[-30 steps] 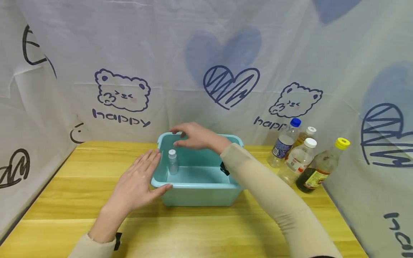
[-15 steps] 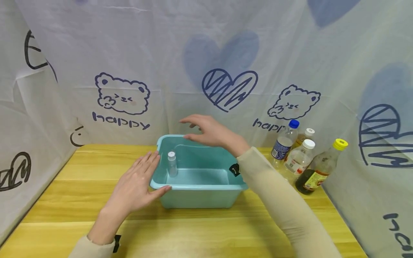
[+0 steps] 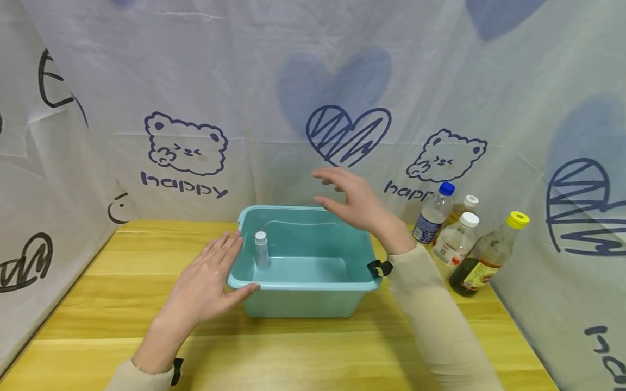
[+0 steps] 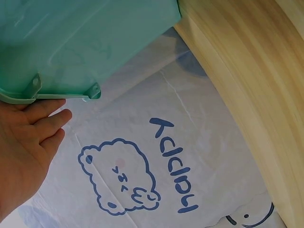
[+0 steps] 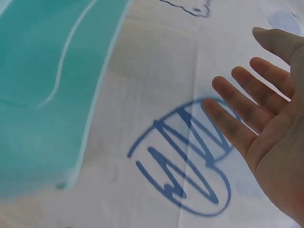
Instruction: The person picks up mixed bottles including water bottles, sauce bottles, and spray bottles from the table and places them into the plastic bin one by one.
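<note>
A teal plastic basin (image 3: 303, 301) stands on the wooden table, with a small clear bottle with a white cap (image 3: 261, 251) upright inside near its left wall. My left hand (image 3: 207, 279) rests along the basin's left rim, fingers straight and thumb over the front rim. In the left wrist view, the fingers (image 4: 50, 126) of that hand lie against the rim's edge. My right hand (image 3: 354, 201) hovers above the basin's back right rim, holding nothing. Its fingers (image 5: 242, 104) are spread and slightly bent in the right wrist view, apart from the basin.
On the right of the table (image 3: 122, 304) stand a blue-capped bottle (image 3: 430, 220), a white-capped clear bottle (image 3: 455, 241), a yellow-capped bottle with dark liquid (image 3: 481, 266) and a white-capped bottle of amber liquid (image 3: 462, 207). A printed white cloth (image 3: 274, 157) hangs behind.
My right hand has moved from over the basin's left part, up and to the right, holding nothing. The left hand and the small bottle have stayed in place.
</note>
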The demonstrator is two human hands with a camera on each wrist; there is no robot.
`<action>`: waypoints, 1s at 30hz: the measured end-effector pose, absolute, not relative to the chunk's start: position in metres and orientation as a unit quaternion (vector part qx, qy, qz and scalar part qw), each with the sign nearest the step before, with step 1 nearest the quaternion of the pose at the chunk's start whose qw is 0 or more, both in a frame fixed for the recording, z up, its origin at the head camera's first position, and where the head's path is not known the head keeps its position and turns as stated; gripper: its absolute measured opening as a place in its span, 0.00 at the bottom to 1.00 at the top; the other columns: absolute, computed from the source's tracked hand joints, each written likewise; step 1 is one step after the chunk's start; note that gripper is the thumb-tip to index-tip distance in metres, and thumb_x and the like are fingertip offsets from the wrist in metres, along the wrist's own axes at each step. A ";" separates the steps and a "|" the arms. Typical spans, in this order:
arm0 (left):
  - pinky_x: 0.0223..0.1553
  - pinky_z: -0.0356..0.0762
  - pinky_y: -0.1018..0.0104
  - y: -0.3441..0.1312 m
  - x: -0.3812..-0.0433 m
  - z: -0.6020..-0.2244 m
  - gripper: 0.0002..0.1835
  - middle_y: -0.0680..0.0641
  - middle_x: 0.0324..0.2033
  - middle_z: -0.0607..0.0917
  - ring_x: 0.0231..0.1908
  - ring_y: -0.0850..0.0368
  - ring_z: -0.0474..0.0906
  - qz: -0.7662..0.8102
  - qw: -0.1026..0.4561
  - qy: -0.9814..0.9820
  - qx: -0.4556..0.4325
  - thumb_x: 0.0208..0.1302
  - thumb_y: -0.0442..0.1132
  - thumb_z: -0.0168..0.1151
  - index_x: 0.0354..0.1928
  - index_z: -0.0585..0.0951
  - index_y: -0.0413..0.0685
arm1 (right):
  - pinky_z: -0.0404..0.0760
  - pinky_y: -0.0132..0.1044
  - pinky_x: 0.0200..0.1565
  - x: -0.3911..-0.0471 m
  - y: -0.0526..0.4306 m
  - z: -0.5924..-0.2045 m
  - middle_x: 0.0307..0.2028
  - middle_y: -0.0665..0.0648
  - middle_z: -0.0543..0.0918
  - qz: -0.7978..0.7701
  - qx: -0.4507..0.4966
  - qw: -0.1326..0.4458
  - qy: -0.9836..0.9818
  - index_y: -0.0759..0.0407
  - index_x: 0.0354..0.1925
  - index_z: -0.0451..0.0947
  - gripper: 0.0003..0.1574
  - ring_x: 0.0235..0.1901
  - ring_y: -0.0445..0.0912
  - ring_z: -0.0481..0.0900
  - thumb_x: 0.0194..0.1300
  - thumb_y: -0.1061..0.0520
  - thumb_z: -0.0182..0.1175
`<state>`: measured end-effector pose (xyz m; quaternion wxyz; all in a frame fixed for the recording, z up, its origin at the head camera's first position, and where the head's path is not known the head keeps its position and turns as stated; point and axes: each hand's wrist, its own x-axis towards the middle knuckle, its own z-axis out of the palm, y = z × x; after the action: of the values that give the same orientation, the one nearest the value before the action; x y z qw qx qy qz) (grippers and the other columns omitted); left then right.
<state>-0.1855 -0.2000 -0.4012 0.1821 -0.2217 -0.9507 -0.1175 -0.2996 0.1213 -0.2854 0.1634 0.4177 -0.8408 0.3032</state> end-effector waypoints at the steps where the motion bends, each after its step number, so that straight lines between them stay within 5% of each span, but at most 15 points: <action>1: 0.77 0.59 0.41 -0.200 -0.186 -0.402 0.53 0.37 0.78 0.62 0.77 0.36 0.59 -0.118 0.183 -0.950 -0.222 0.66 0.70 0.60 0.78 0.63 0.35 | 0.84 0.52 0.59 -0.299 0.126 -0.285 0.67 0.62 0.78 0.305 0.414 0.176 -0.839 0.63 0.69 0.75 0.31 0.59 0.57 0.81 0.71 0.59 0.67; 24: 0.78 0.58 0.42 -0.199 -0.186 -0.403 0.54 0.36 0.78 0.61 0.77 0.36 0.58 -0.119 0.180 -0.950 -0.226 0.66 0.70 0.60 0.78 0.62 0.34 | 0.85 0.52 0.58 -0.269 0.209 -0.320 0.67 0.58 0.79 0.374 0.252 0.405 -0.796 0.59 0.71 0.74 0.34 0.61 0.54 0.80 0.68 0.64 0.69; 30: 0.77 0.59 0.41 -0.199 -0.185 -0.401 0.53 0.36 0.78 0.62 0.77 0.36 0.58 -0.118 0.181 -0.950 -0.225 0.67 0.70 0.60 0.78 0.62 0.34 | 0.79 0.33 0.65 -0.257 0.224 -0.330 0.64 0.62 0.80 0.384 0.192 0.460 -0.777 0.63 0.69 0.74 0.34 0.61 0.58 0.80 0.66 0.68 0.68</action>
<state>-0.1853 -0.1986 -0.4011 0.1806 -0.2247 -0.9502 -0.1181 -0.2573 0.2239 -0.3296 0.4602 0.1922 -0.7769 0.3843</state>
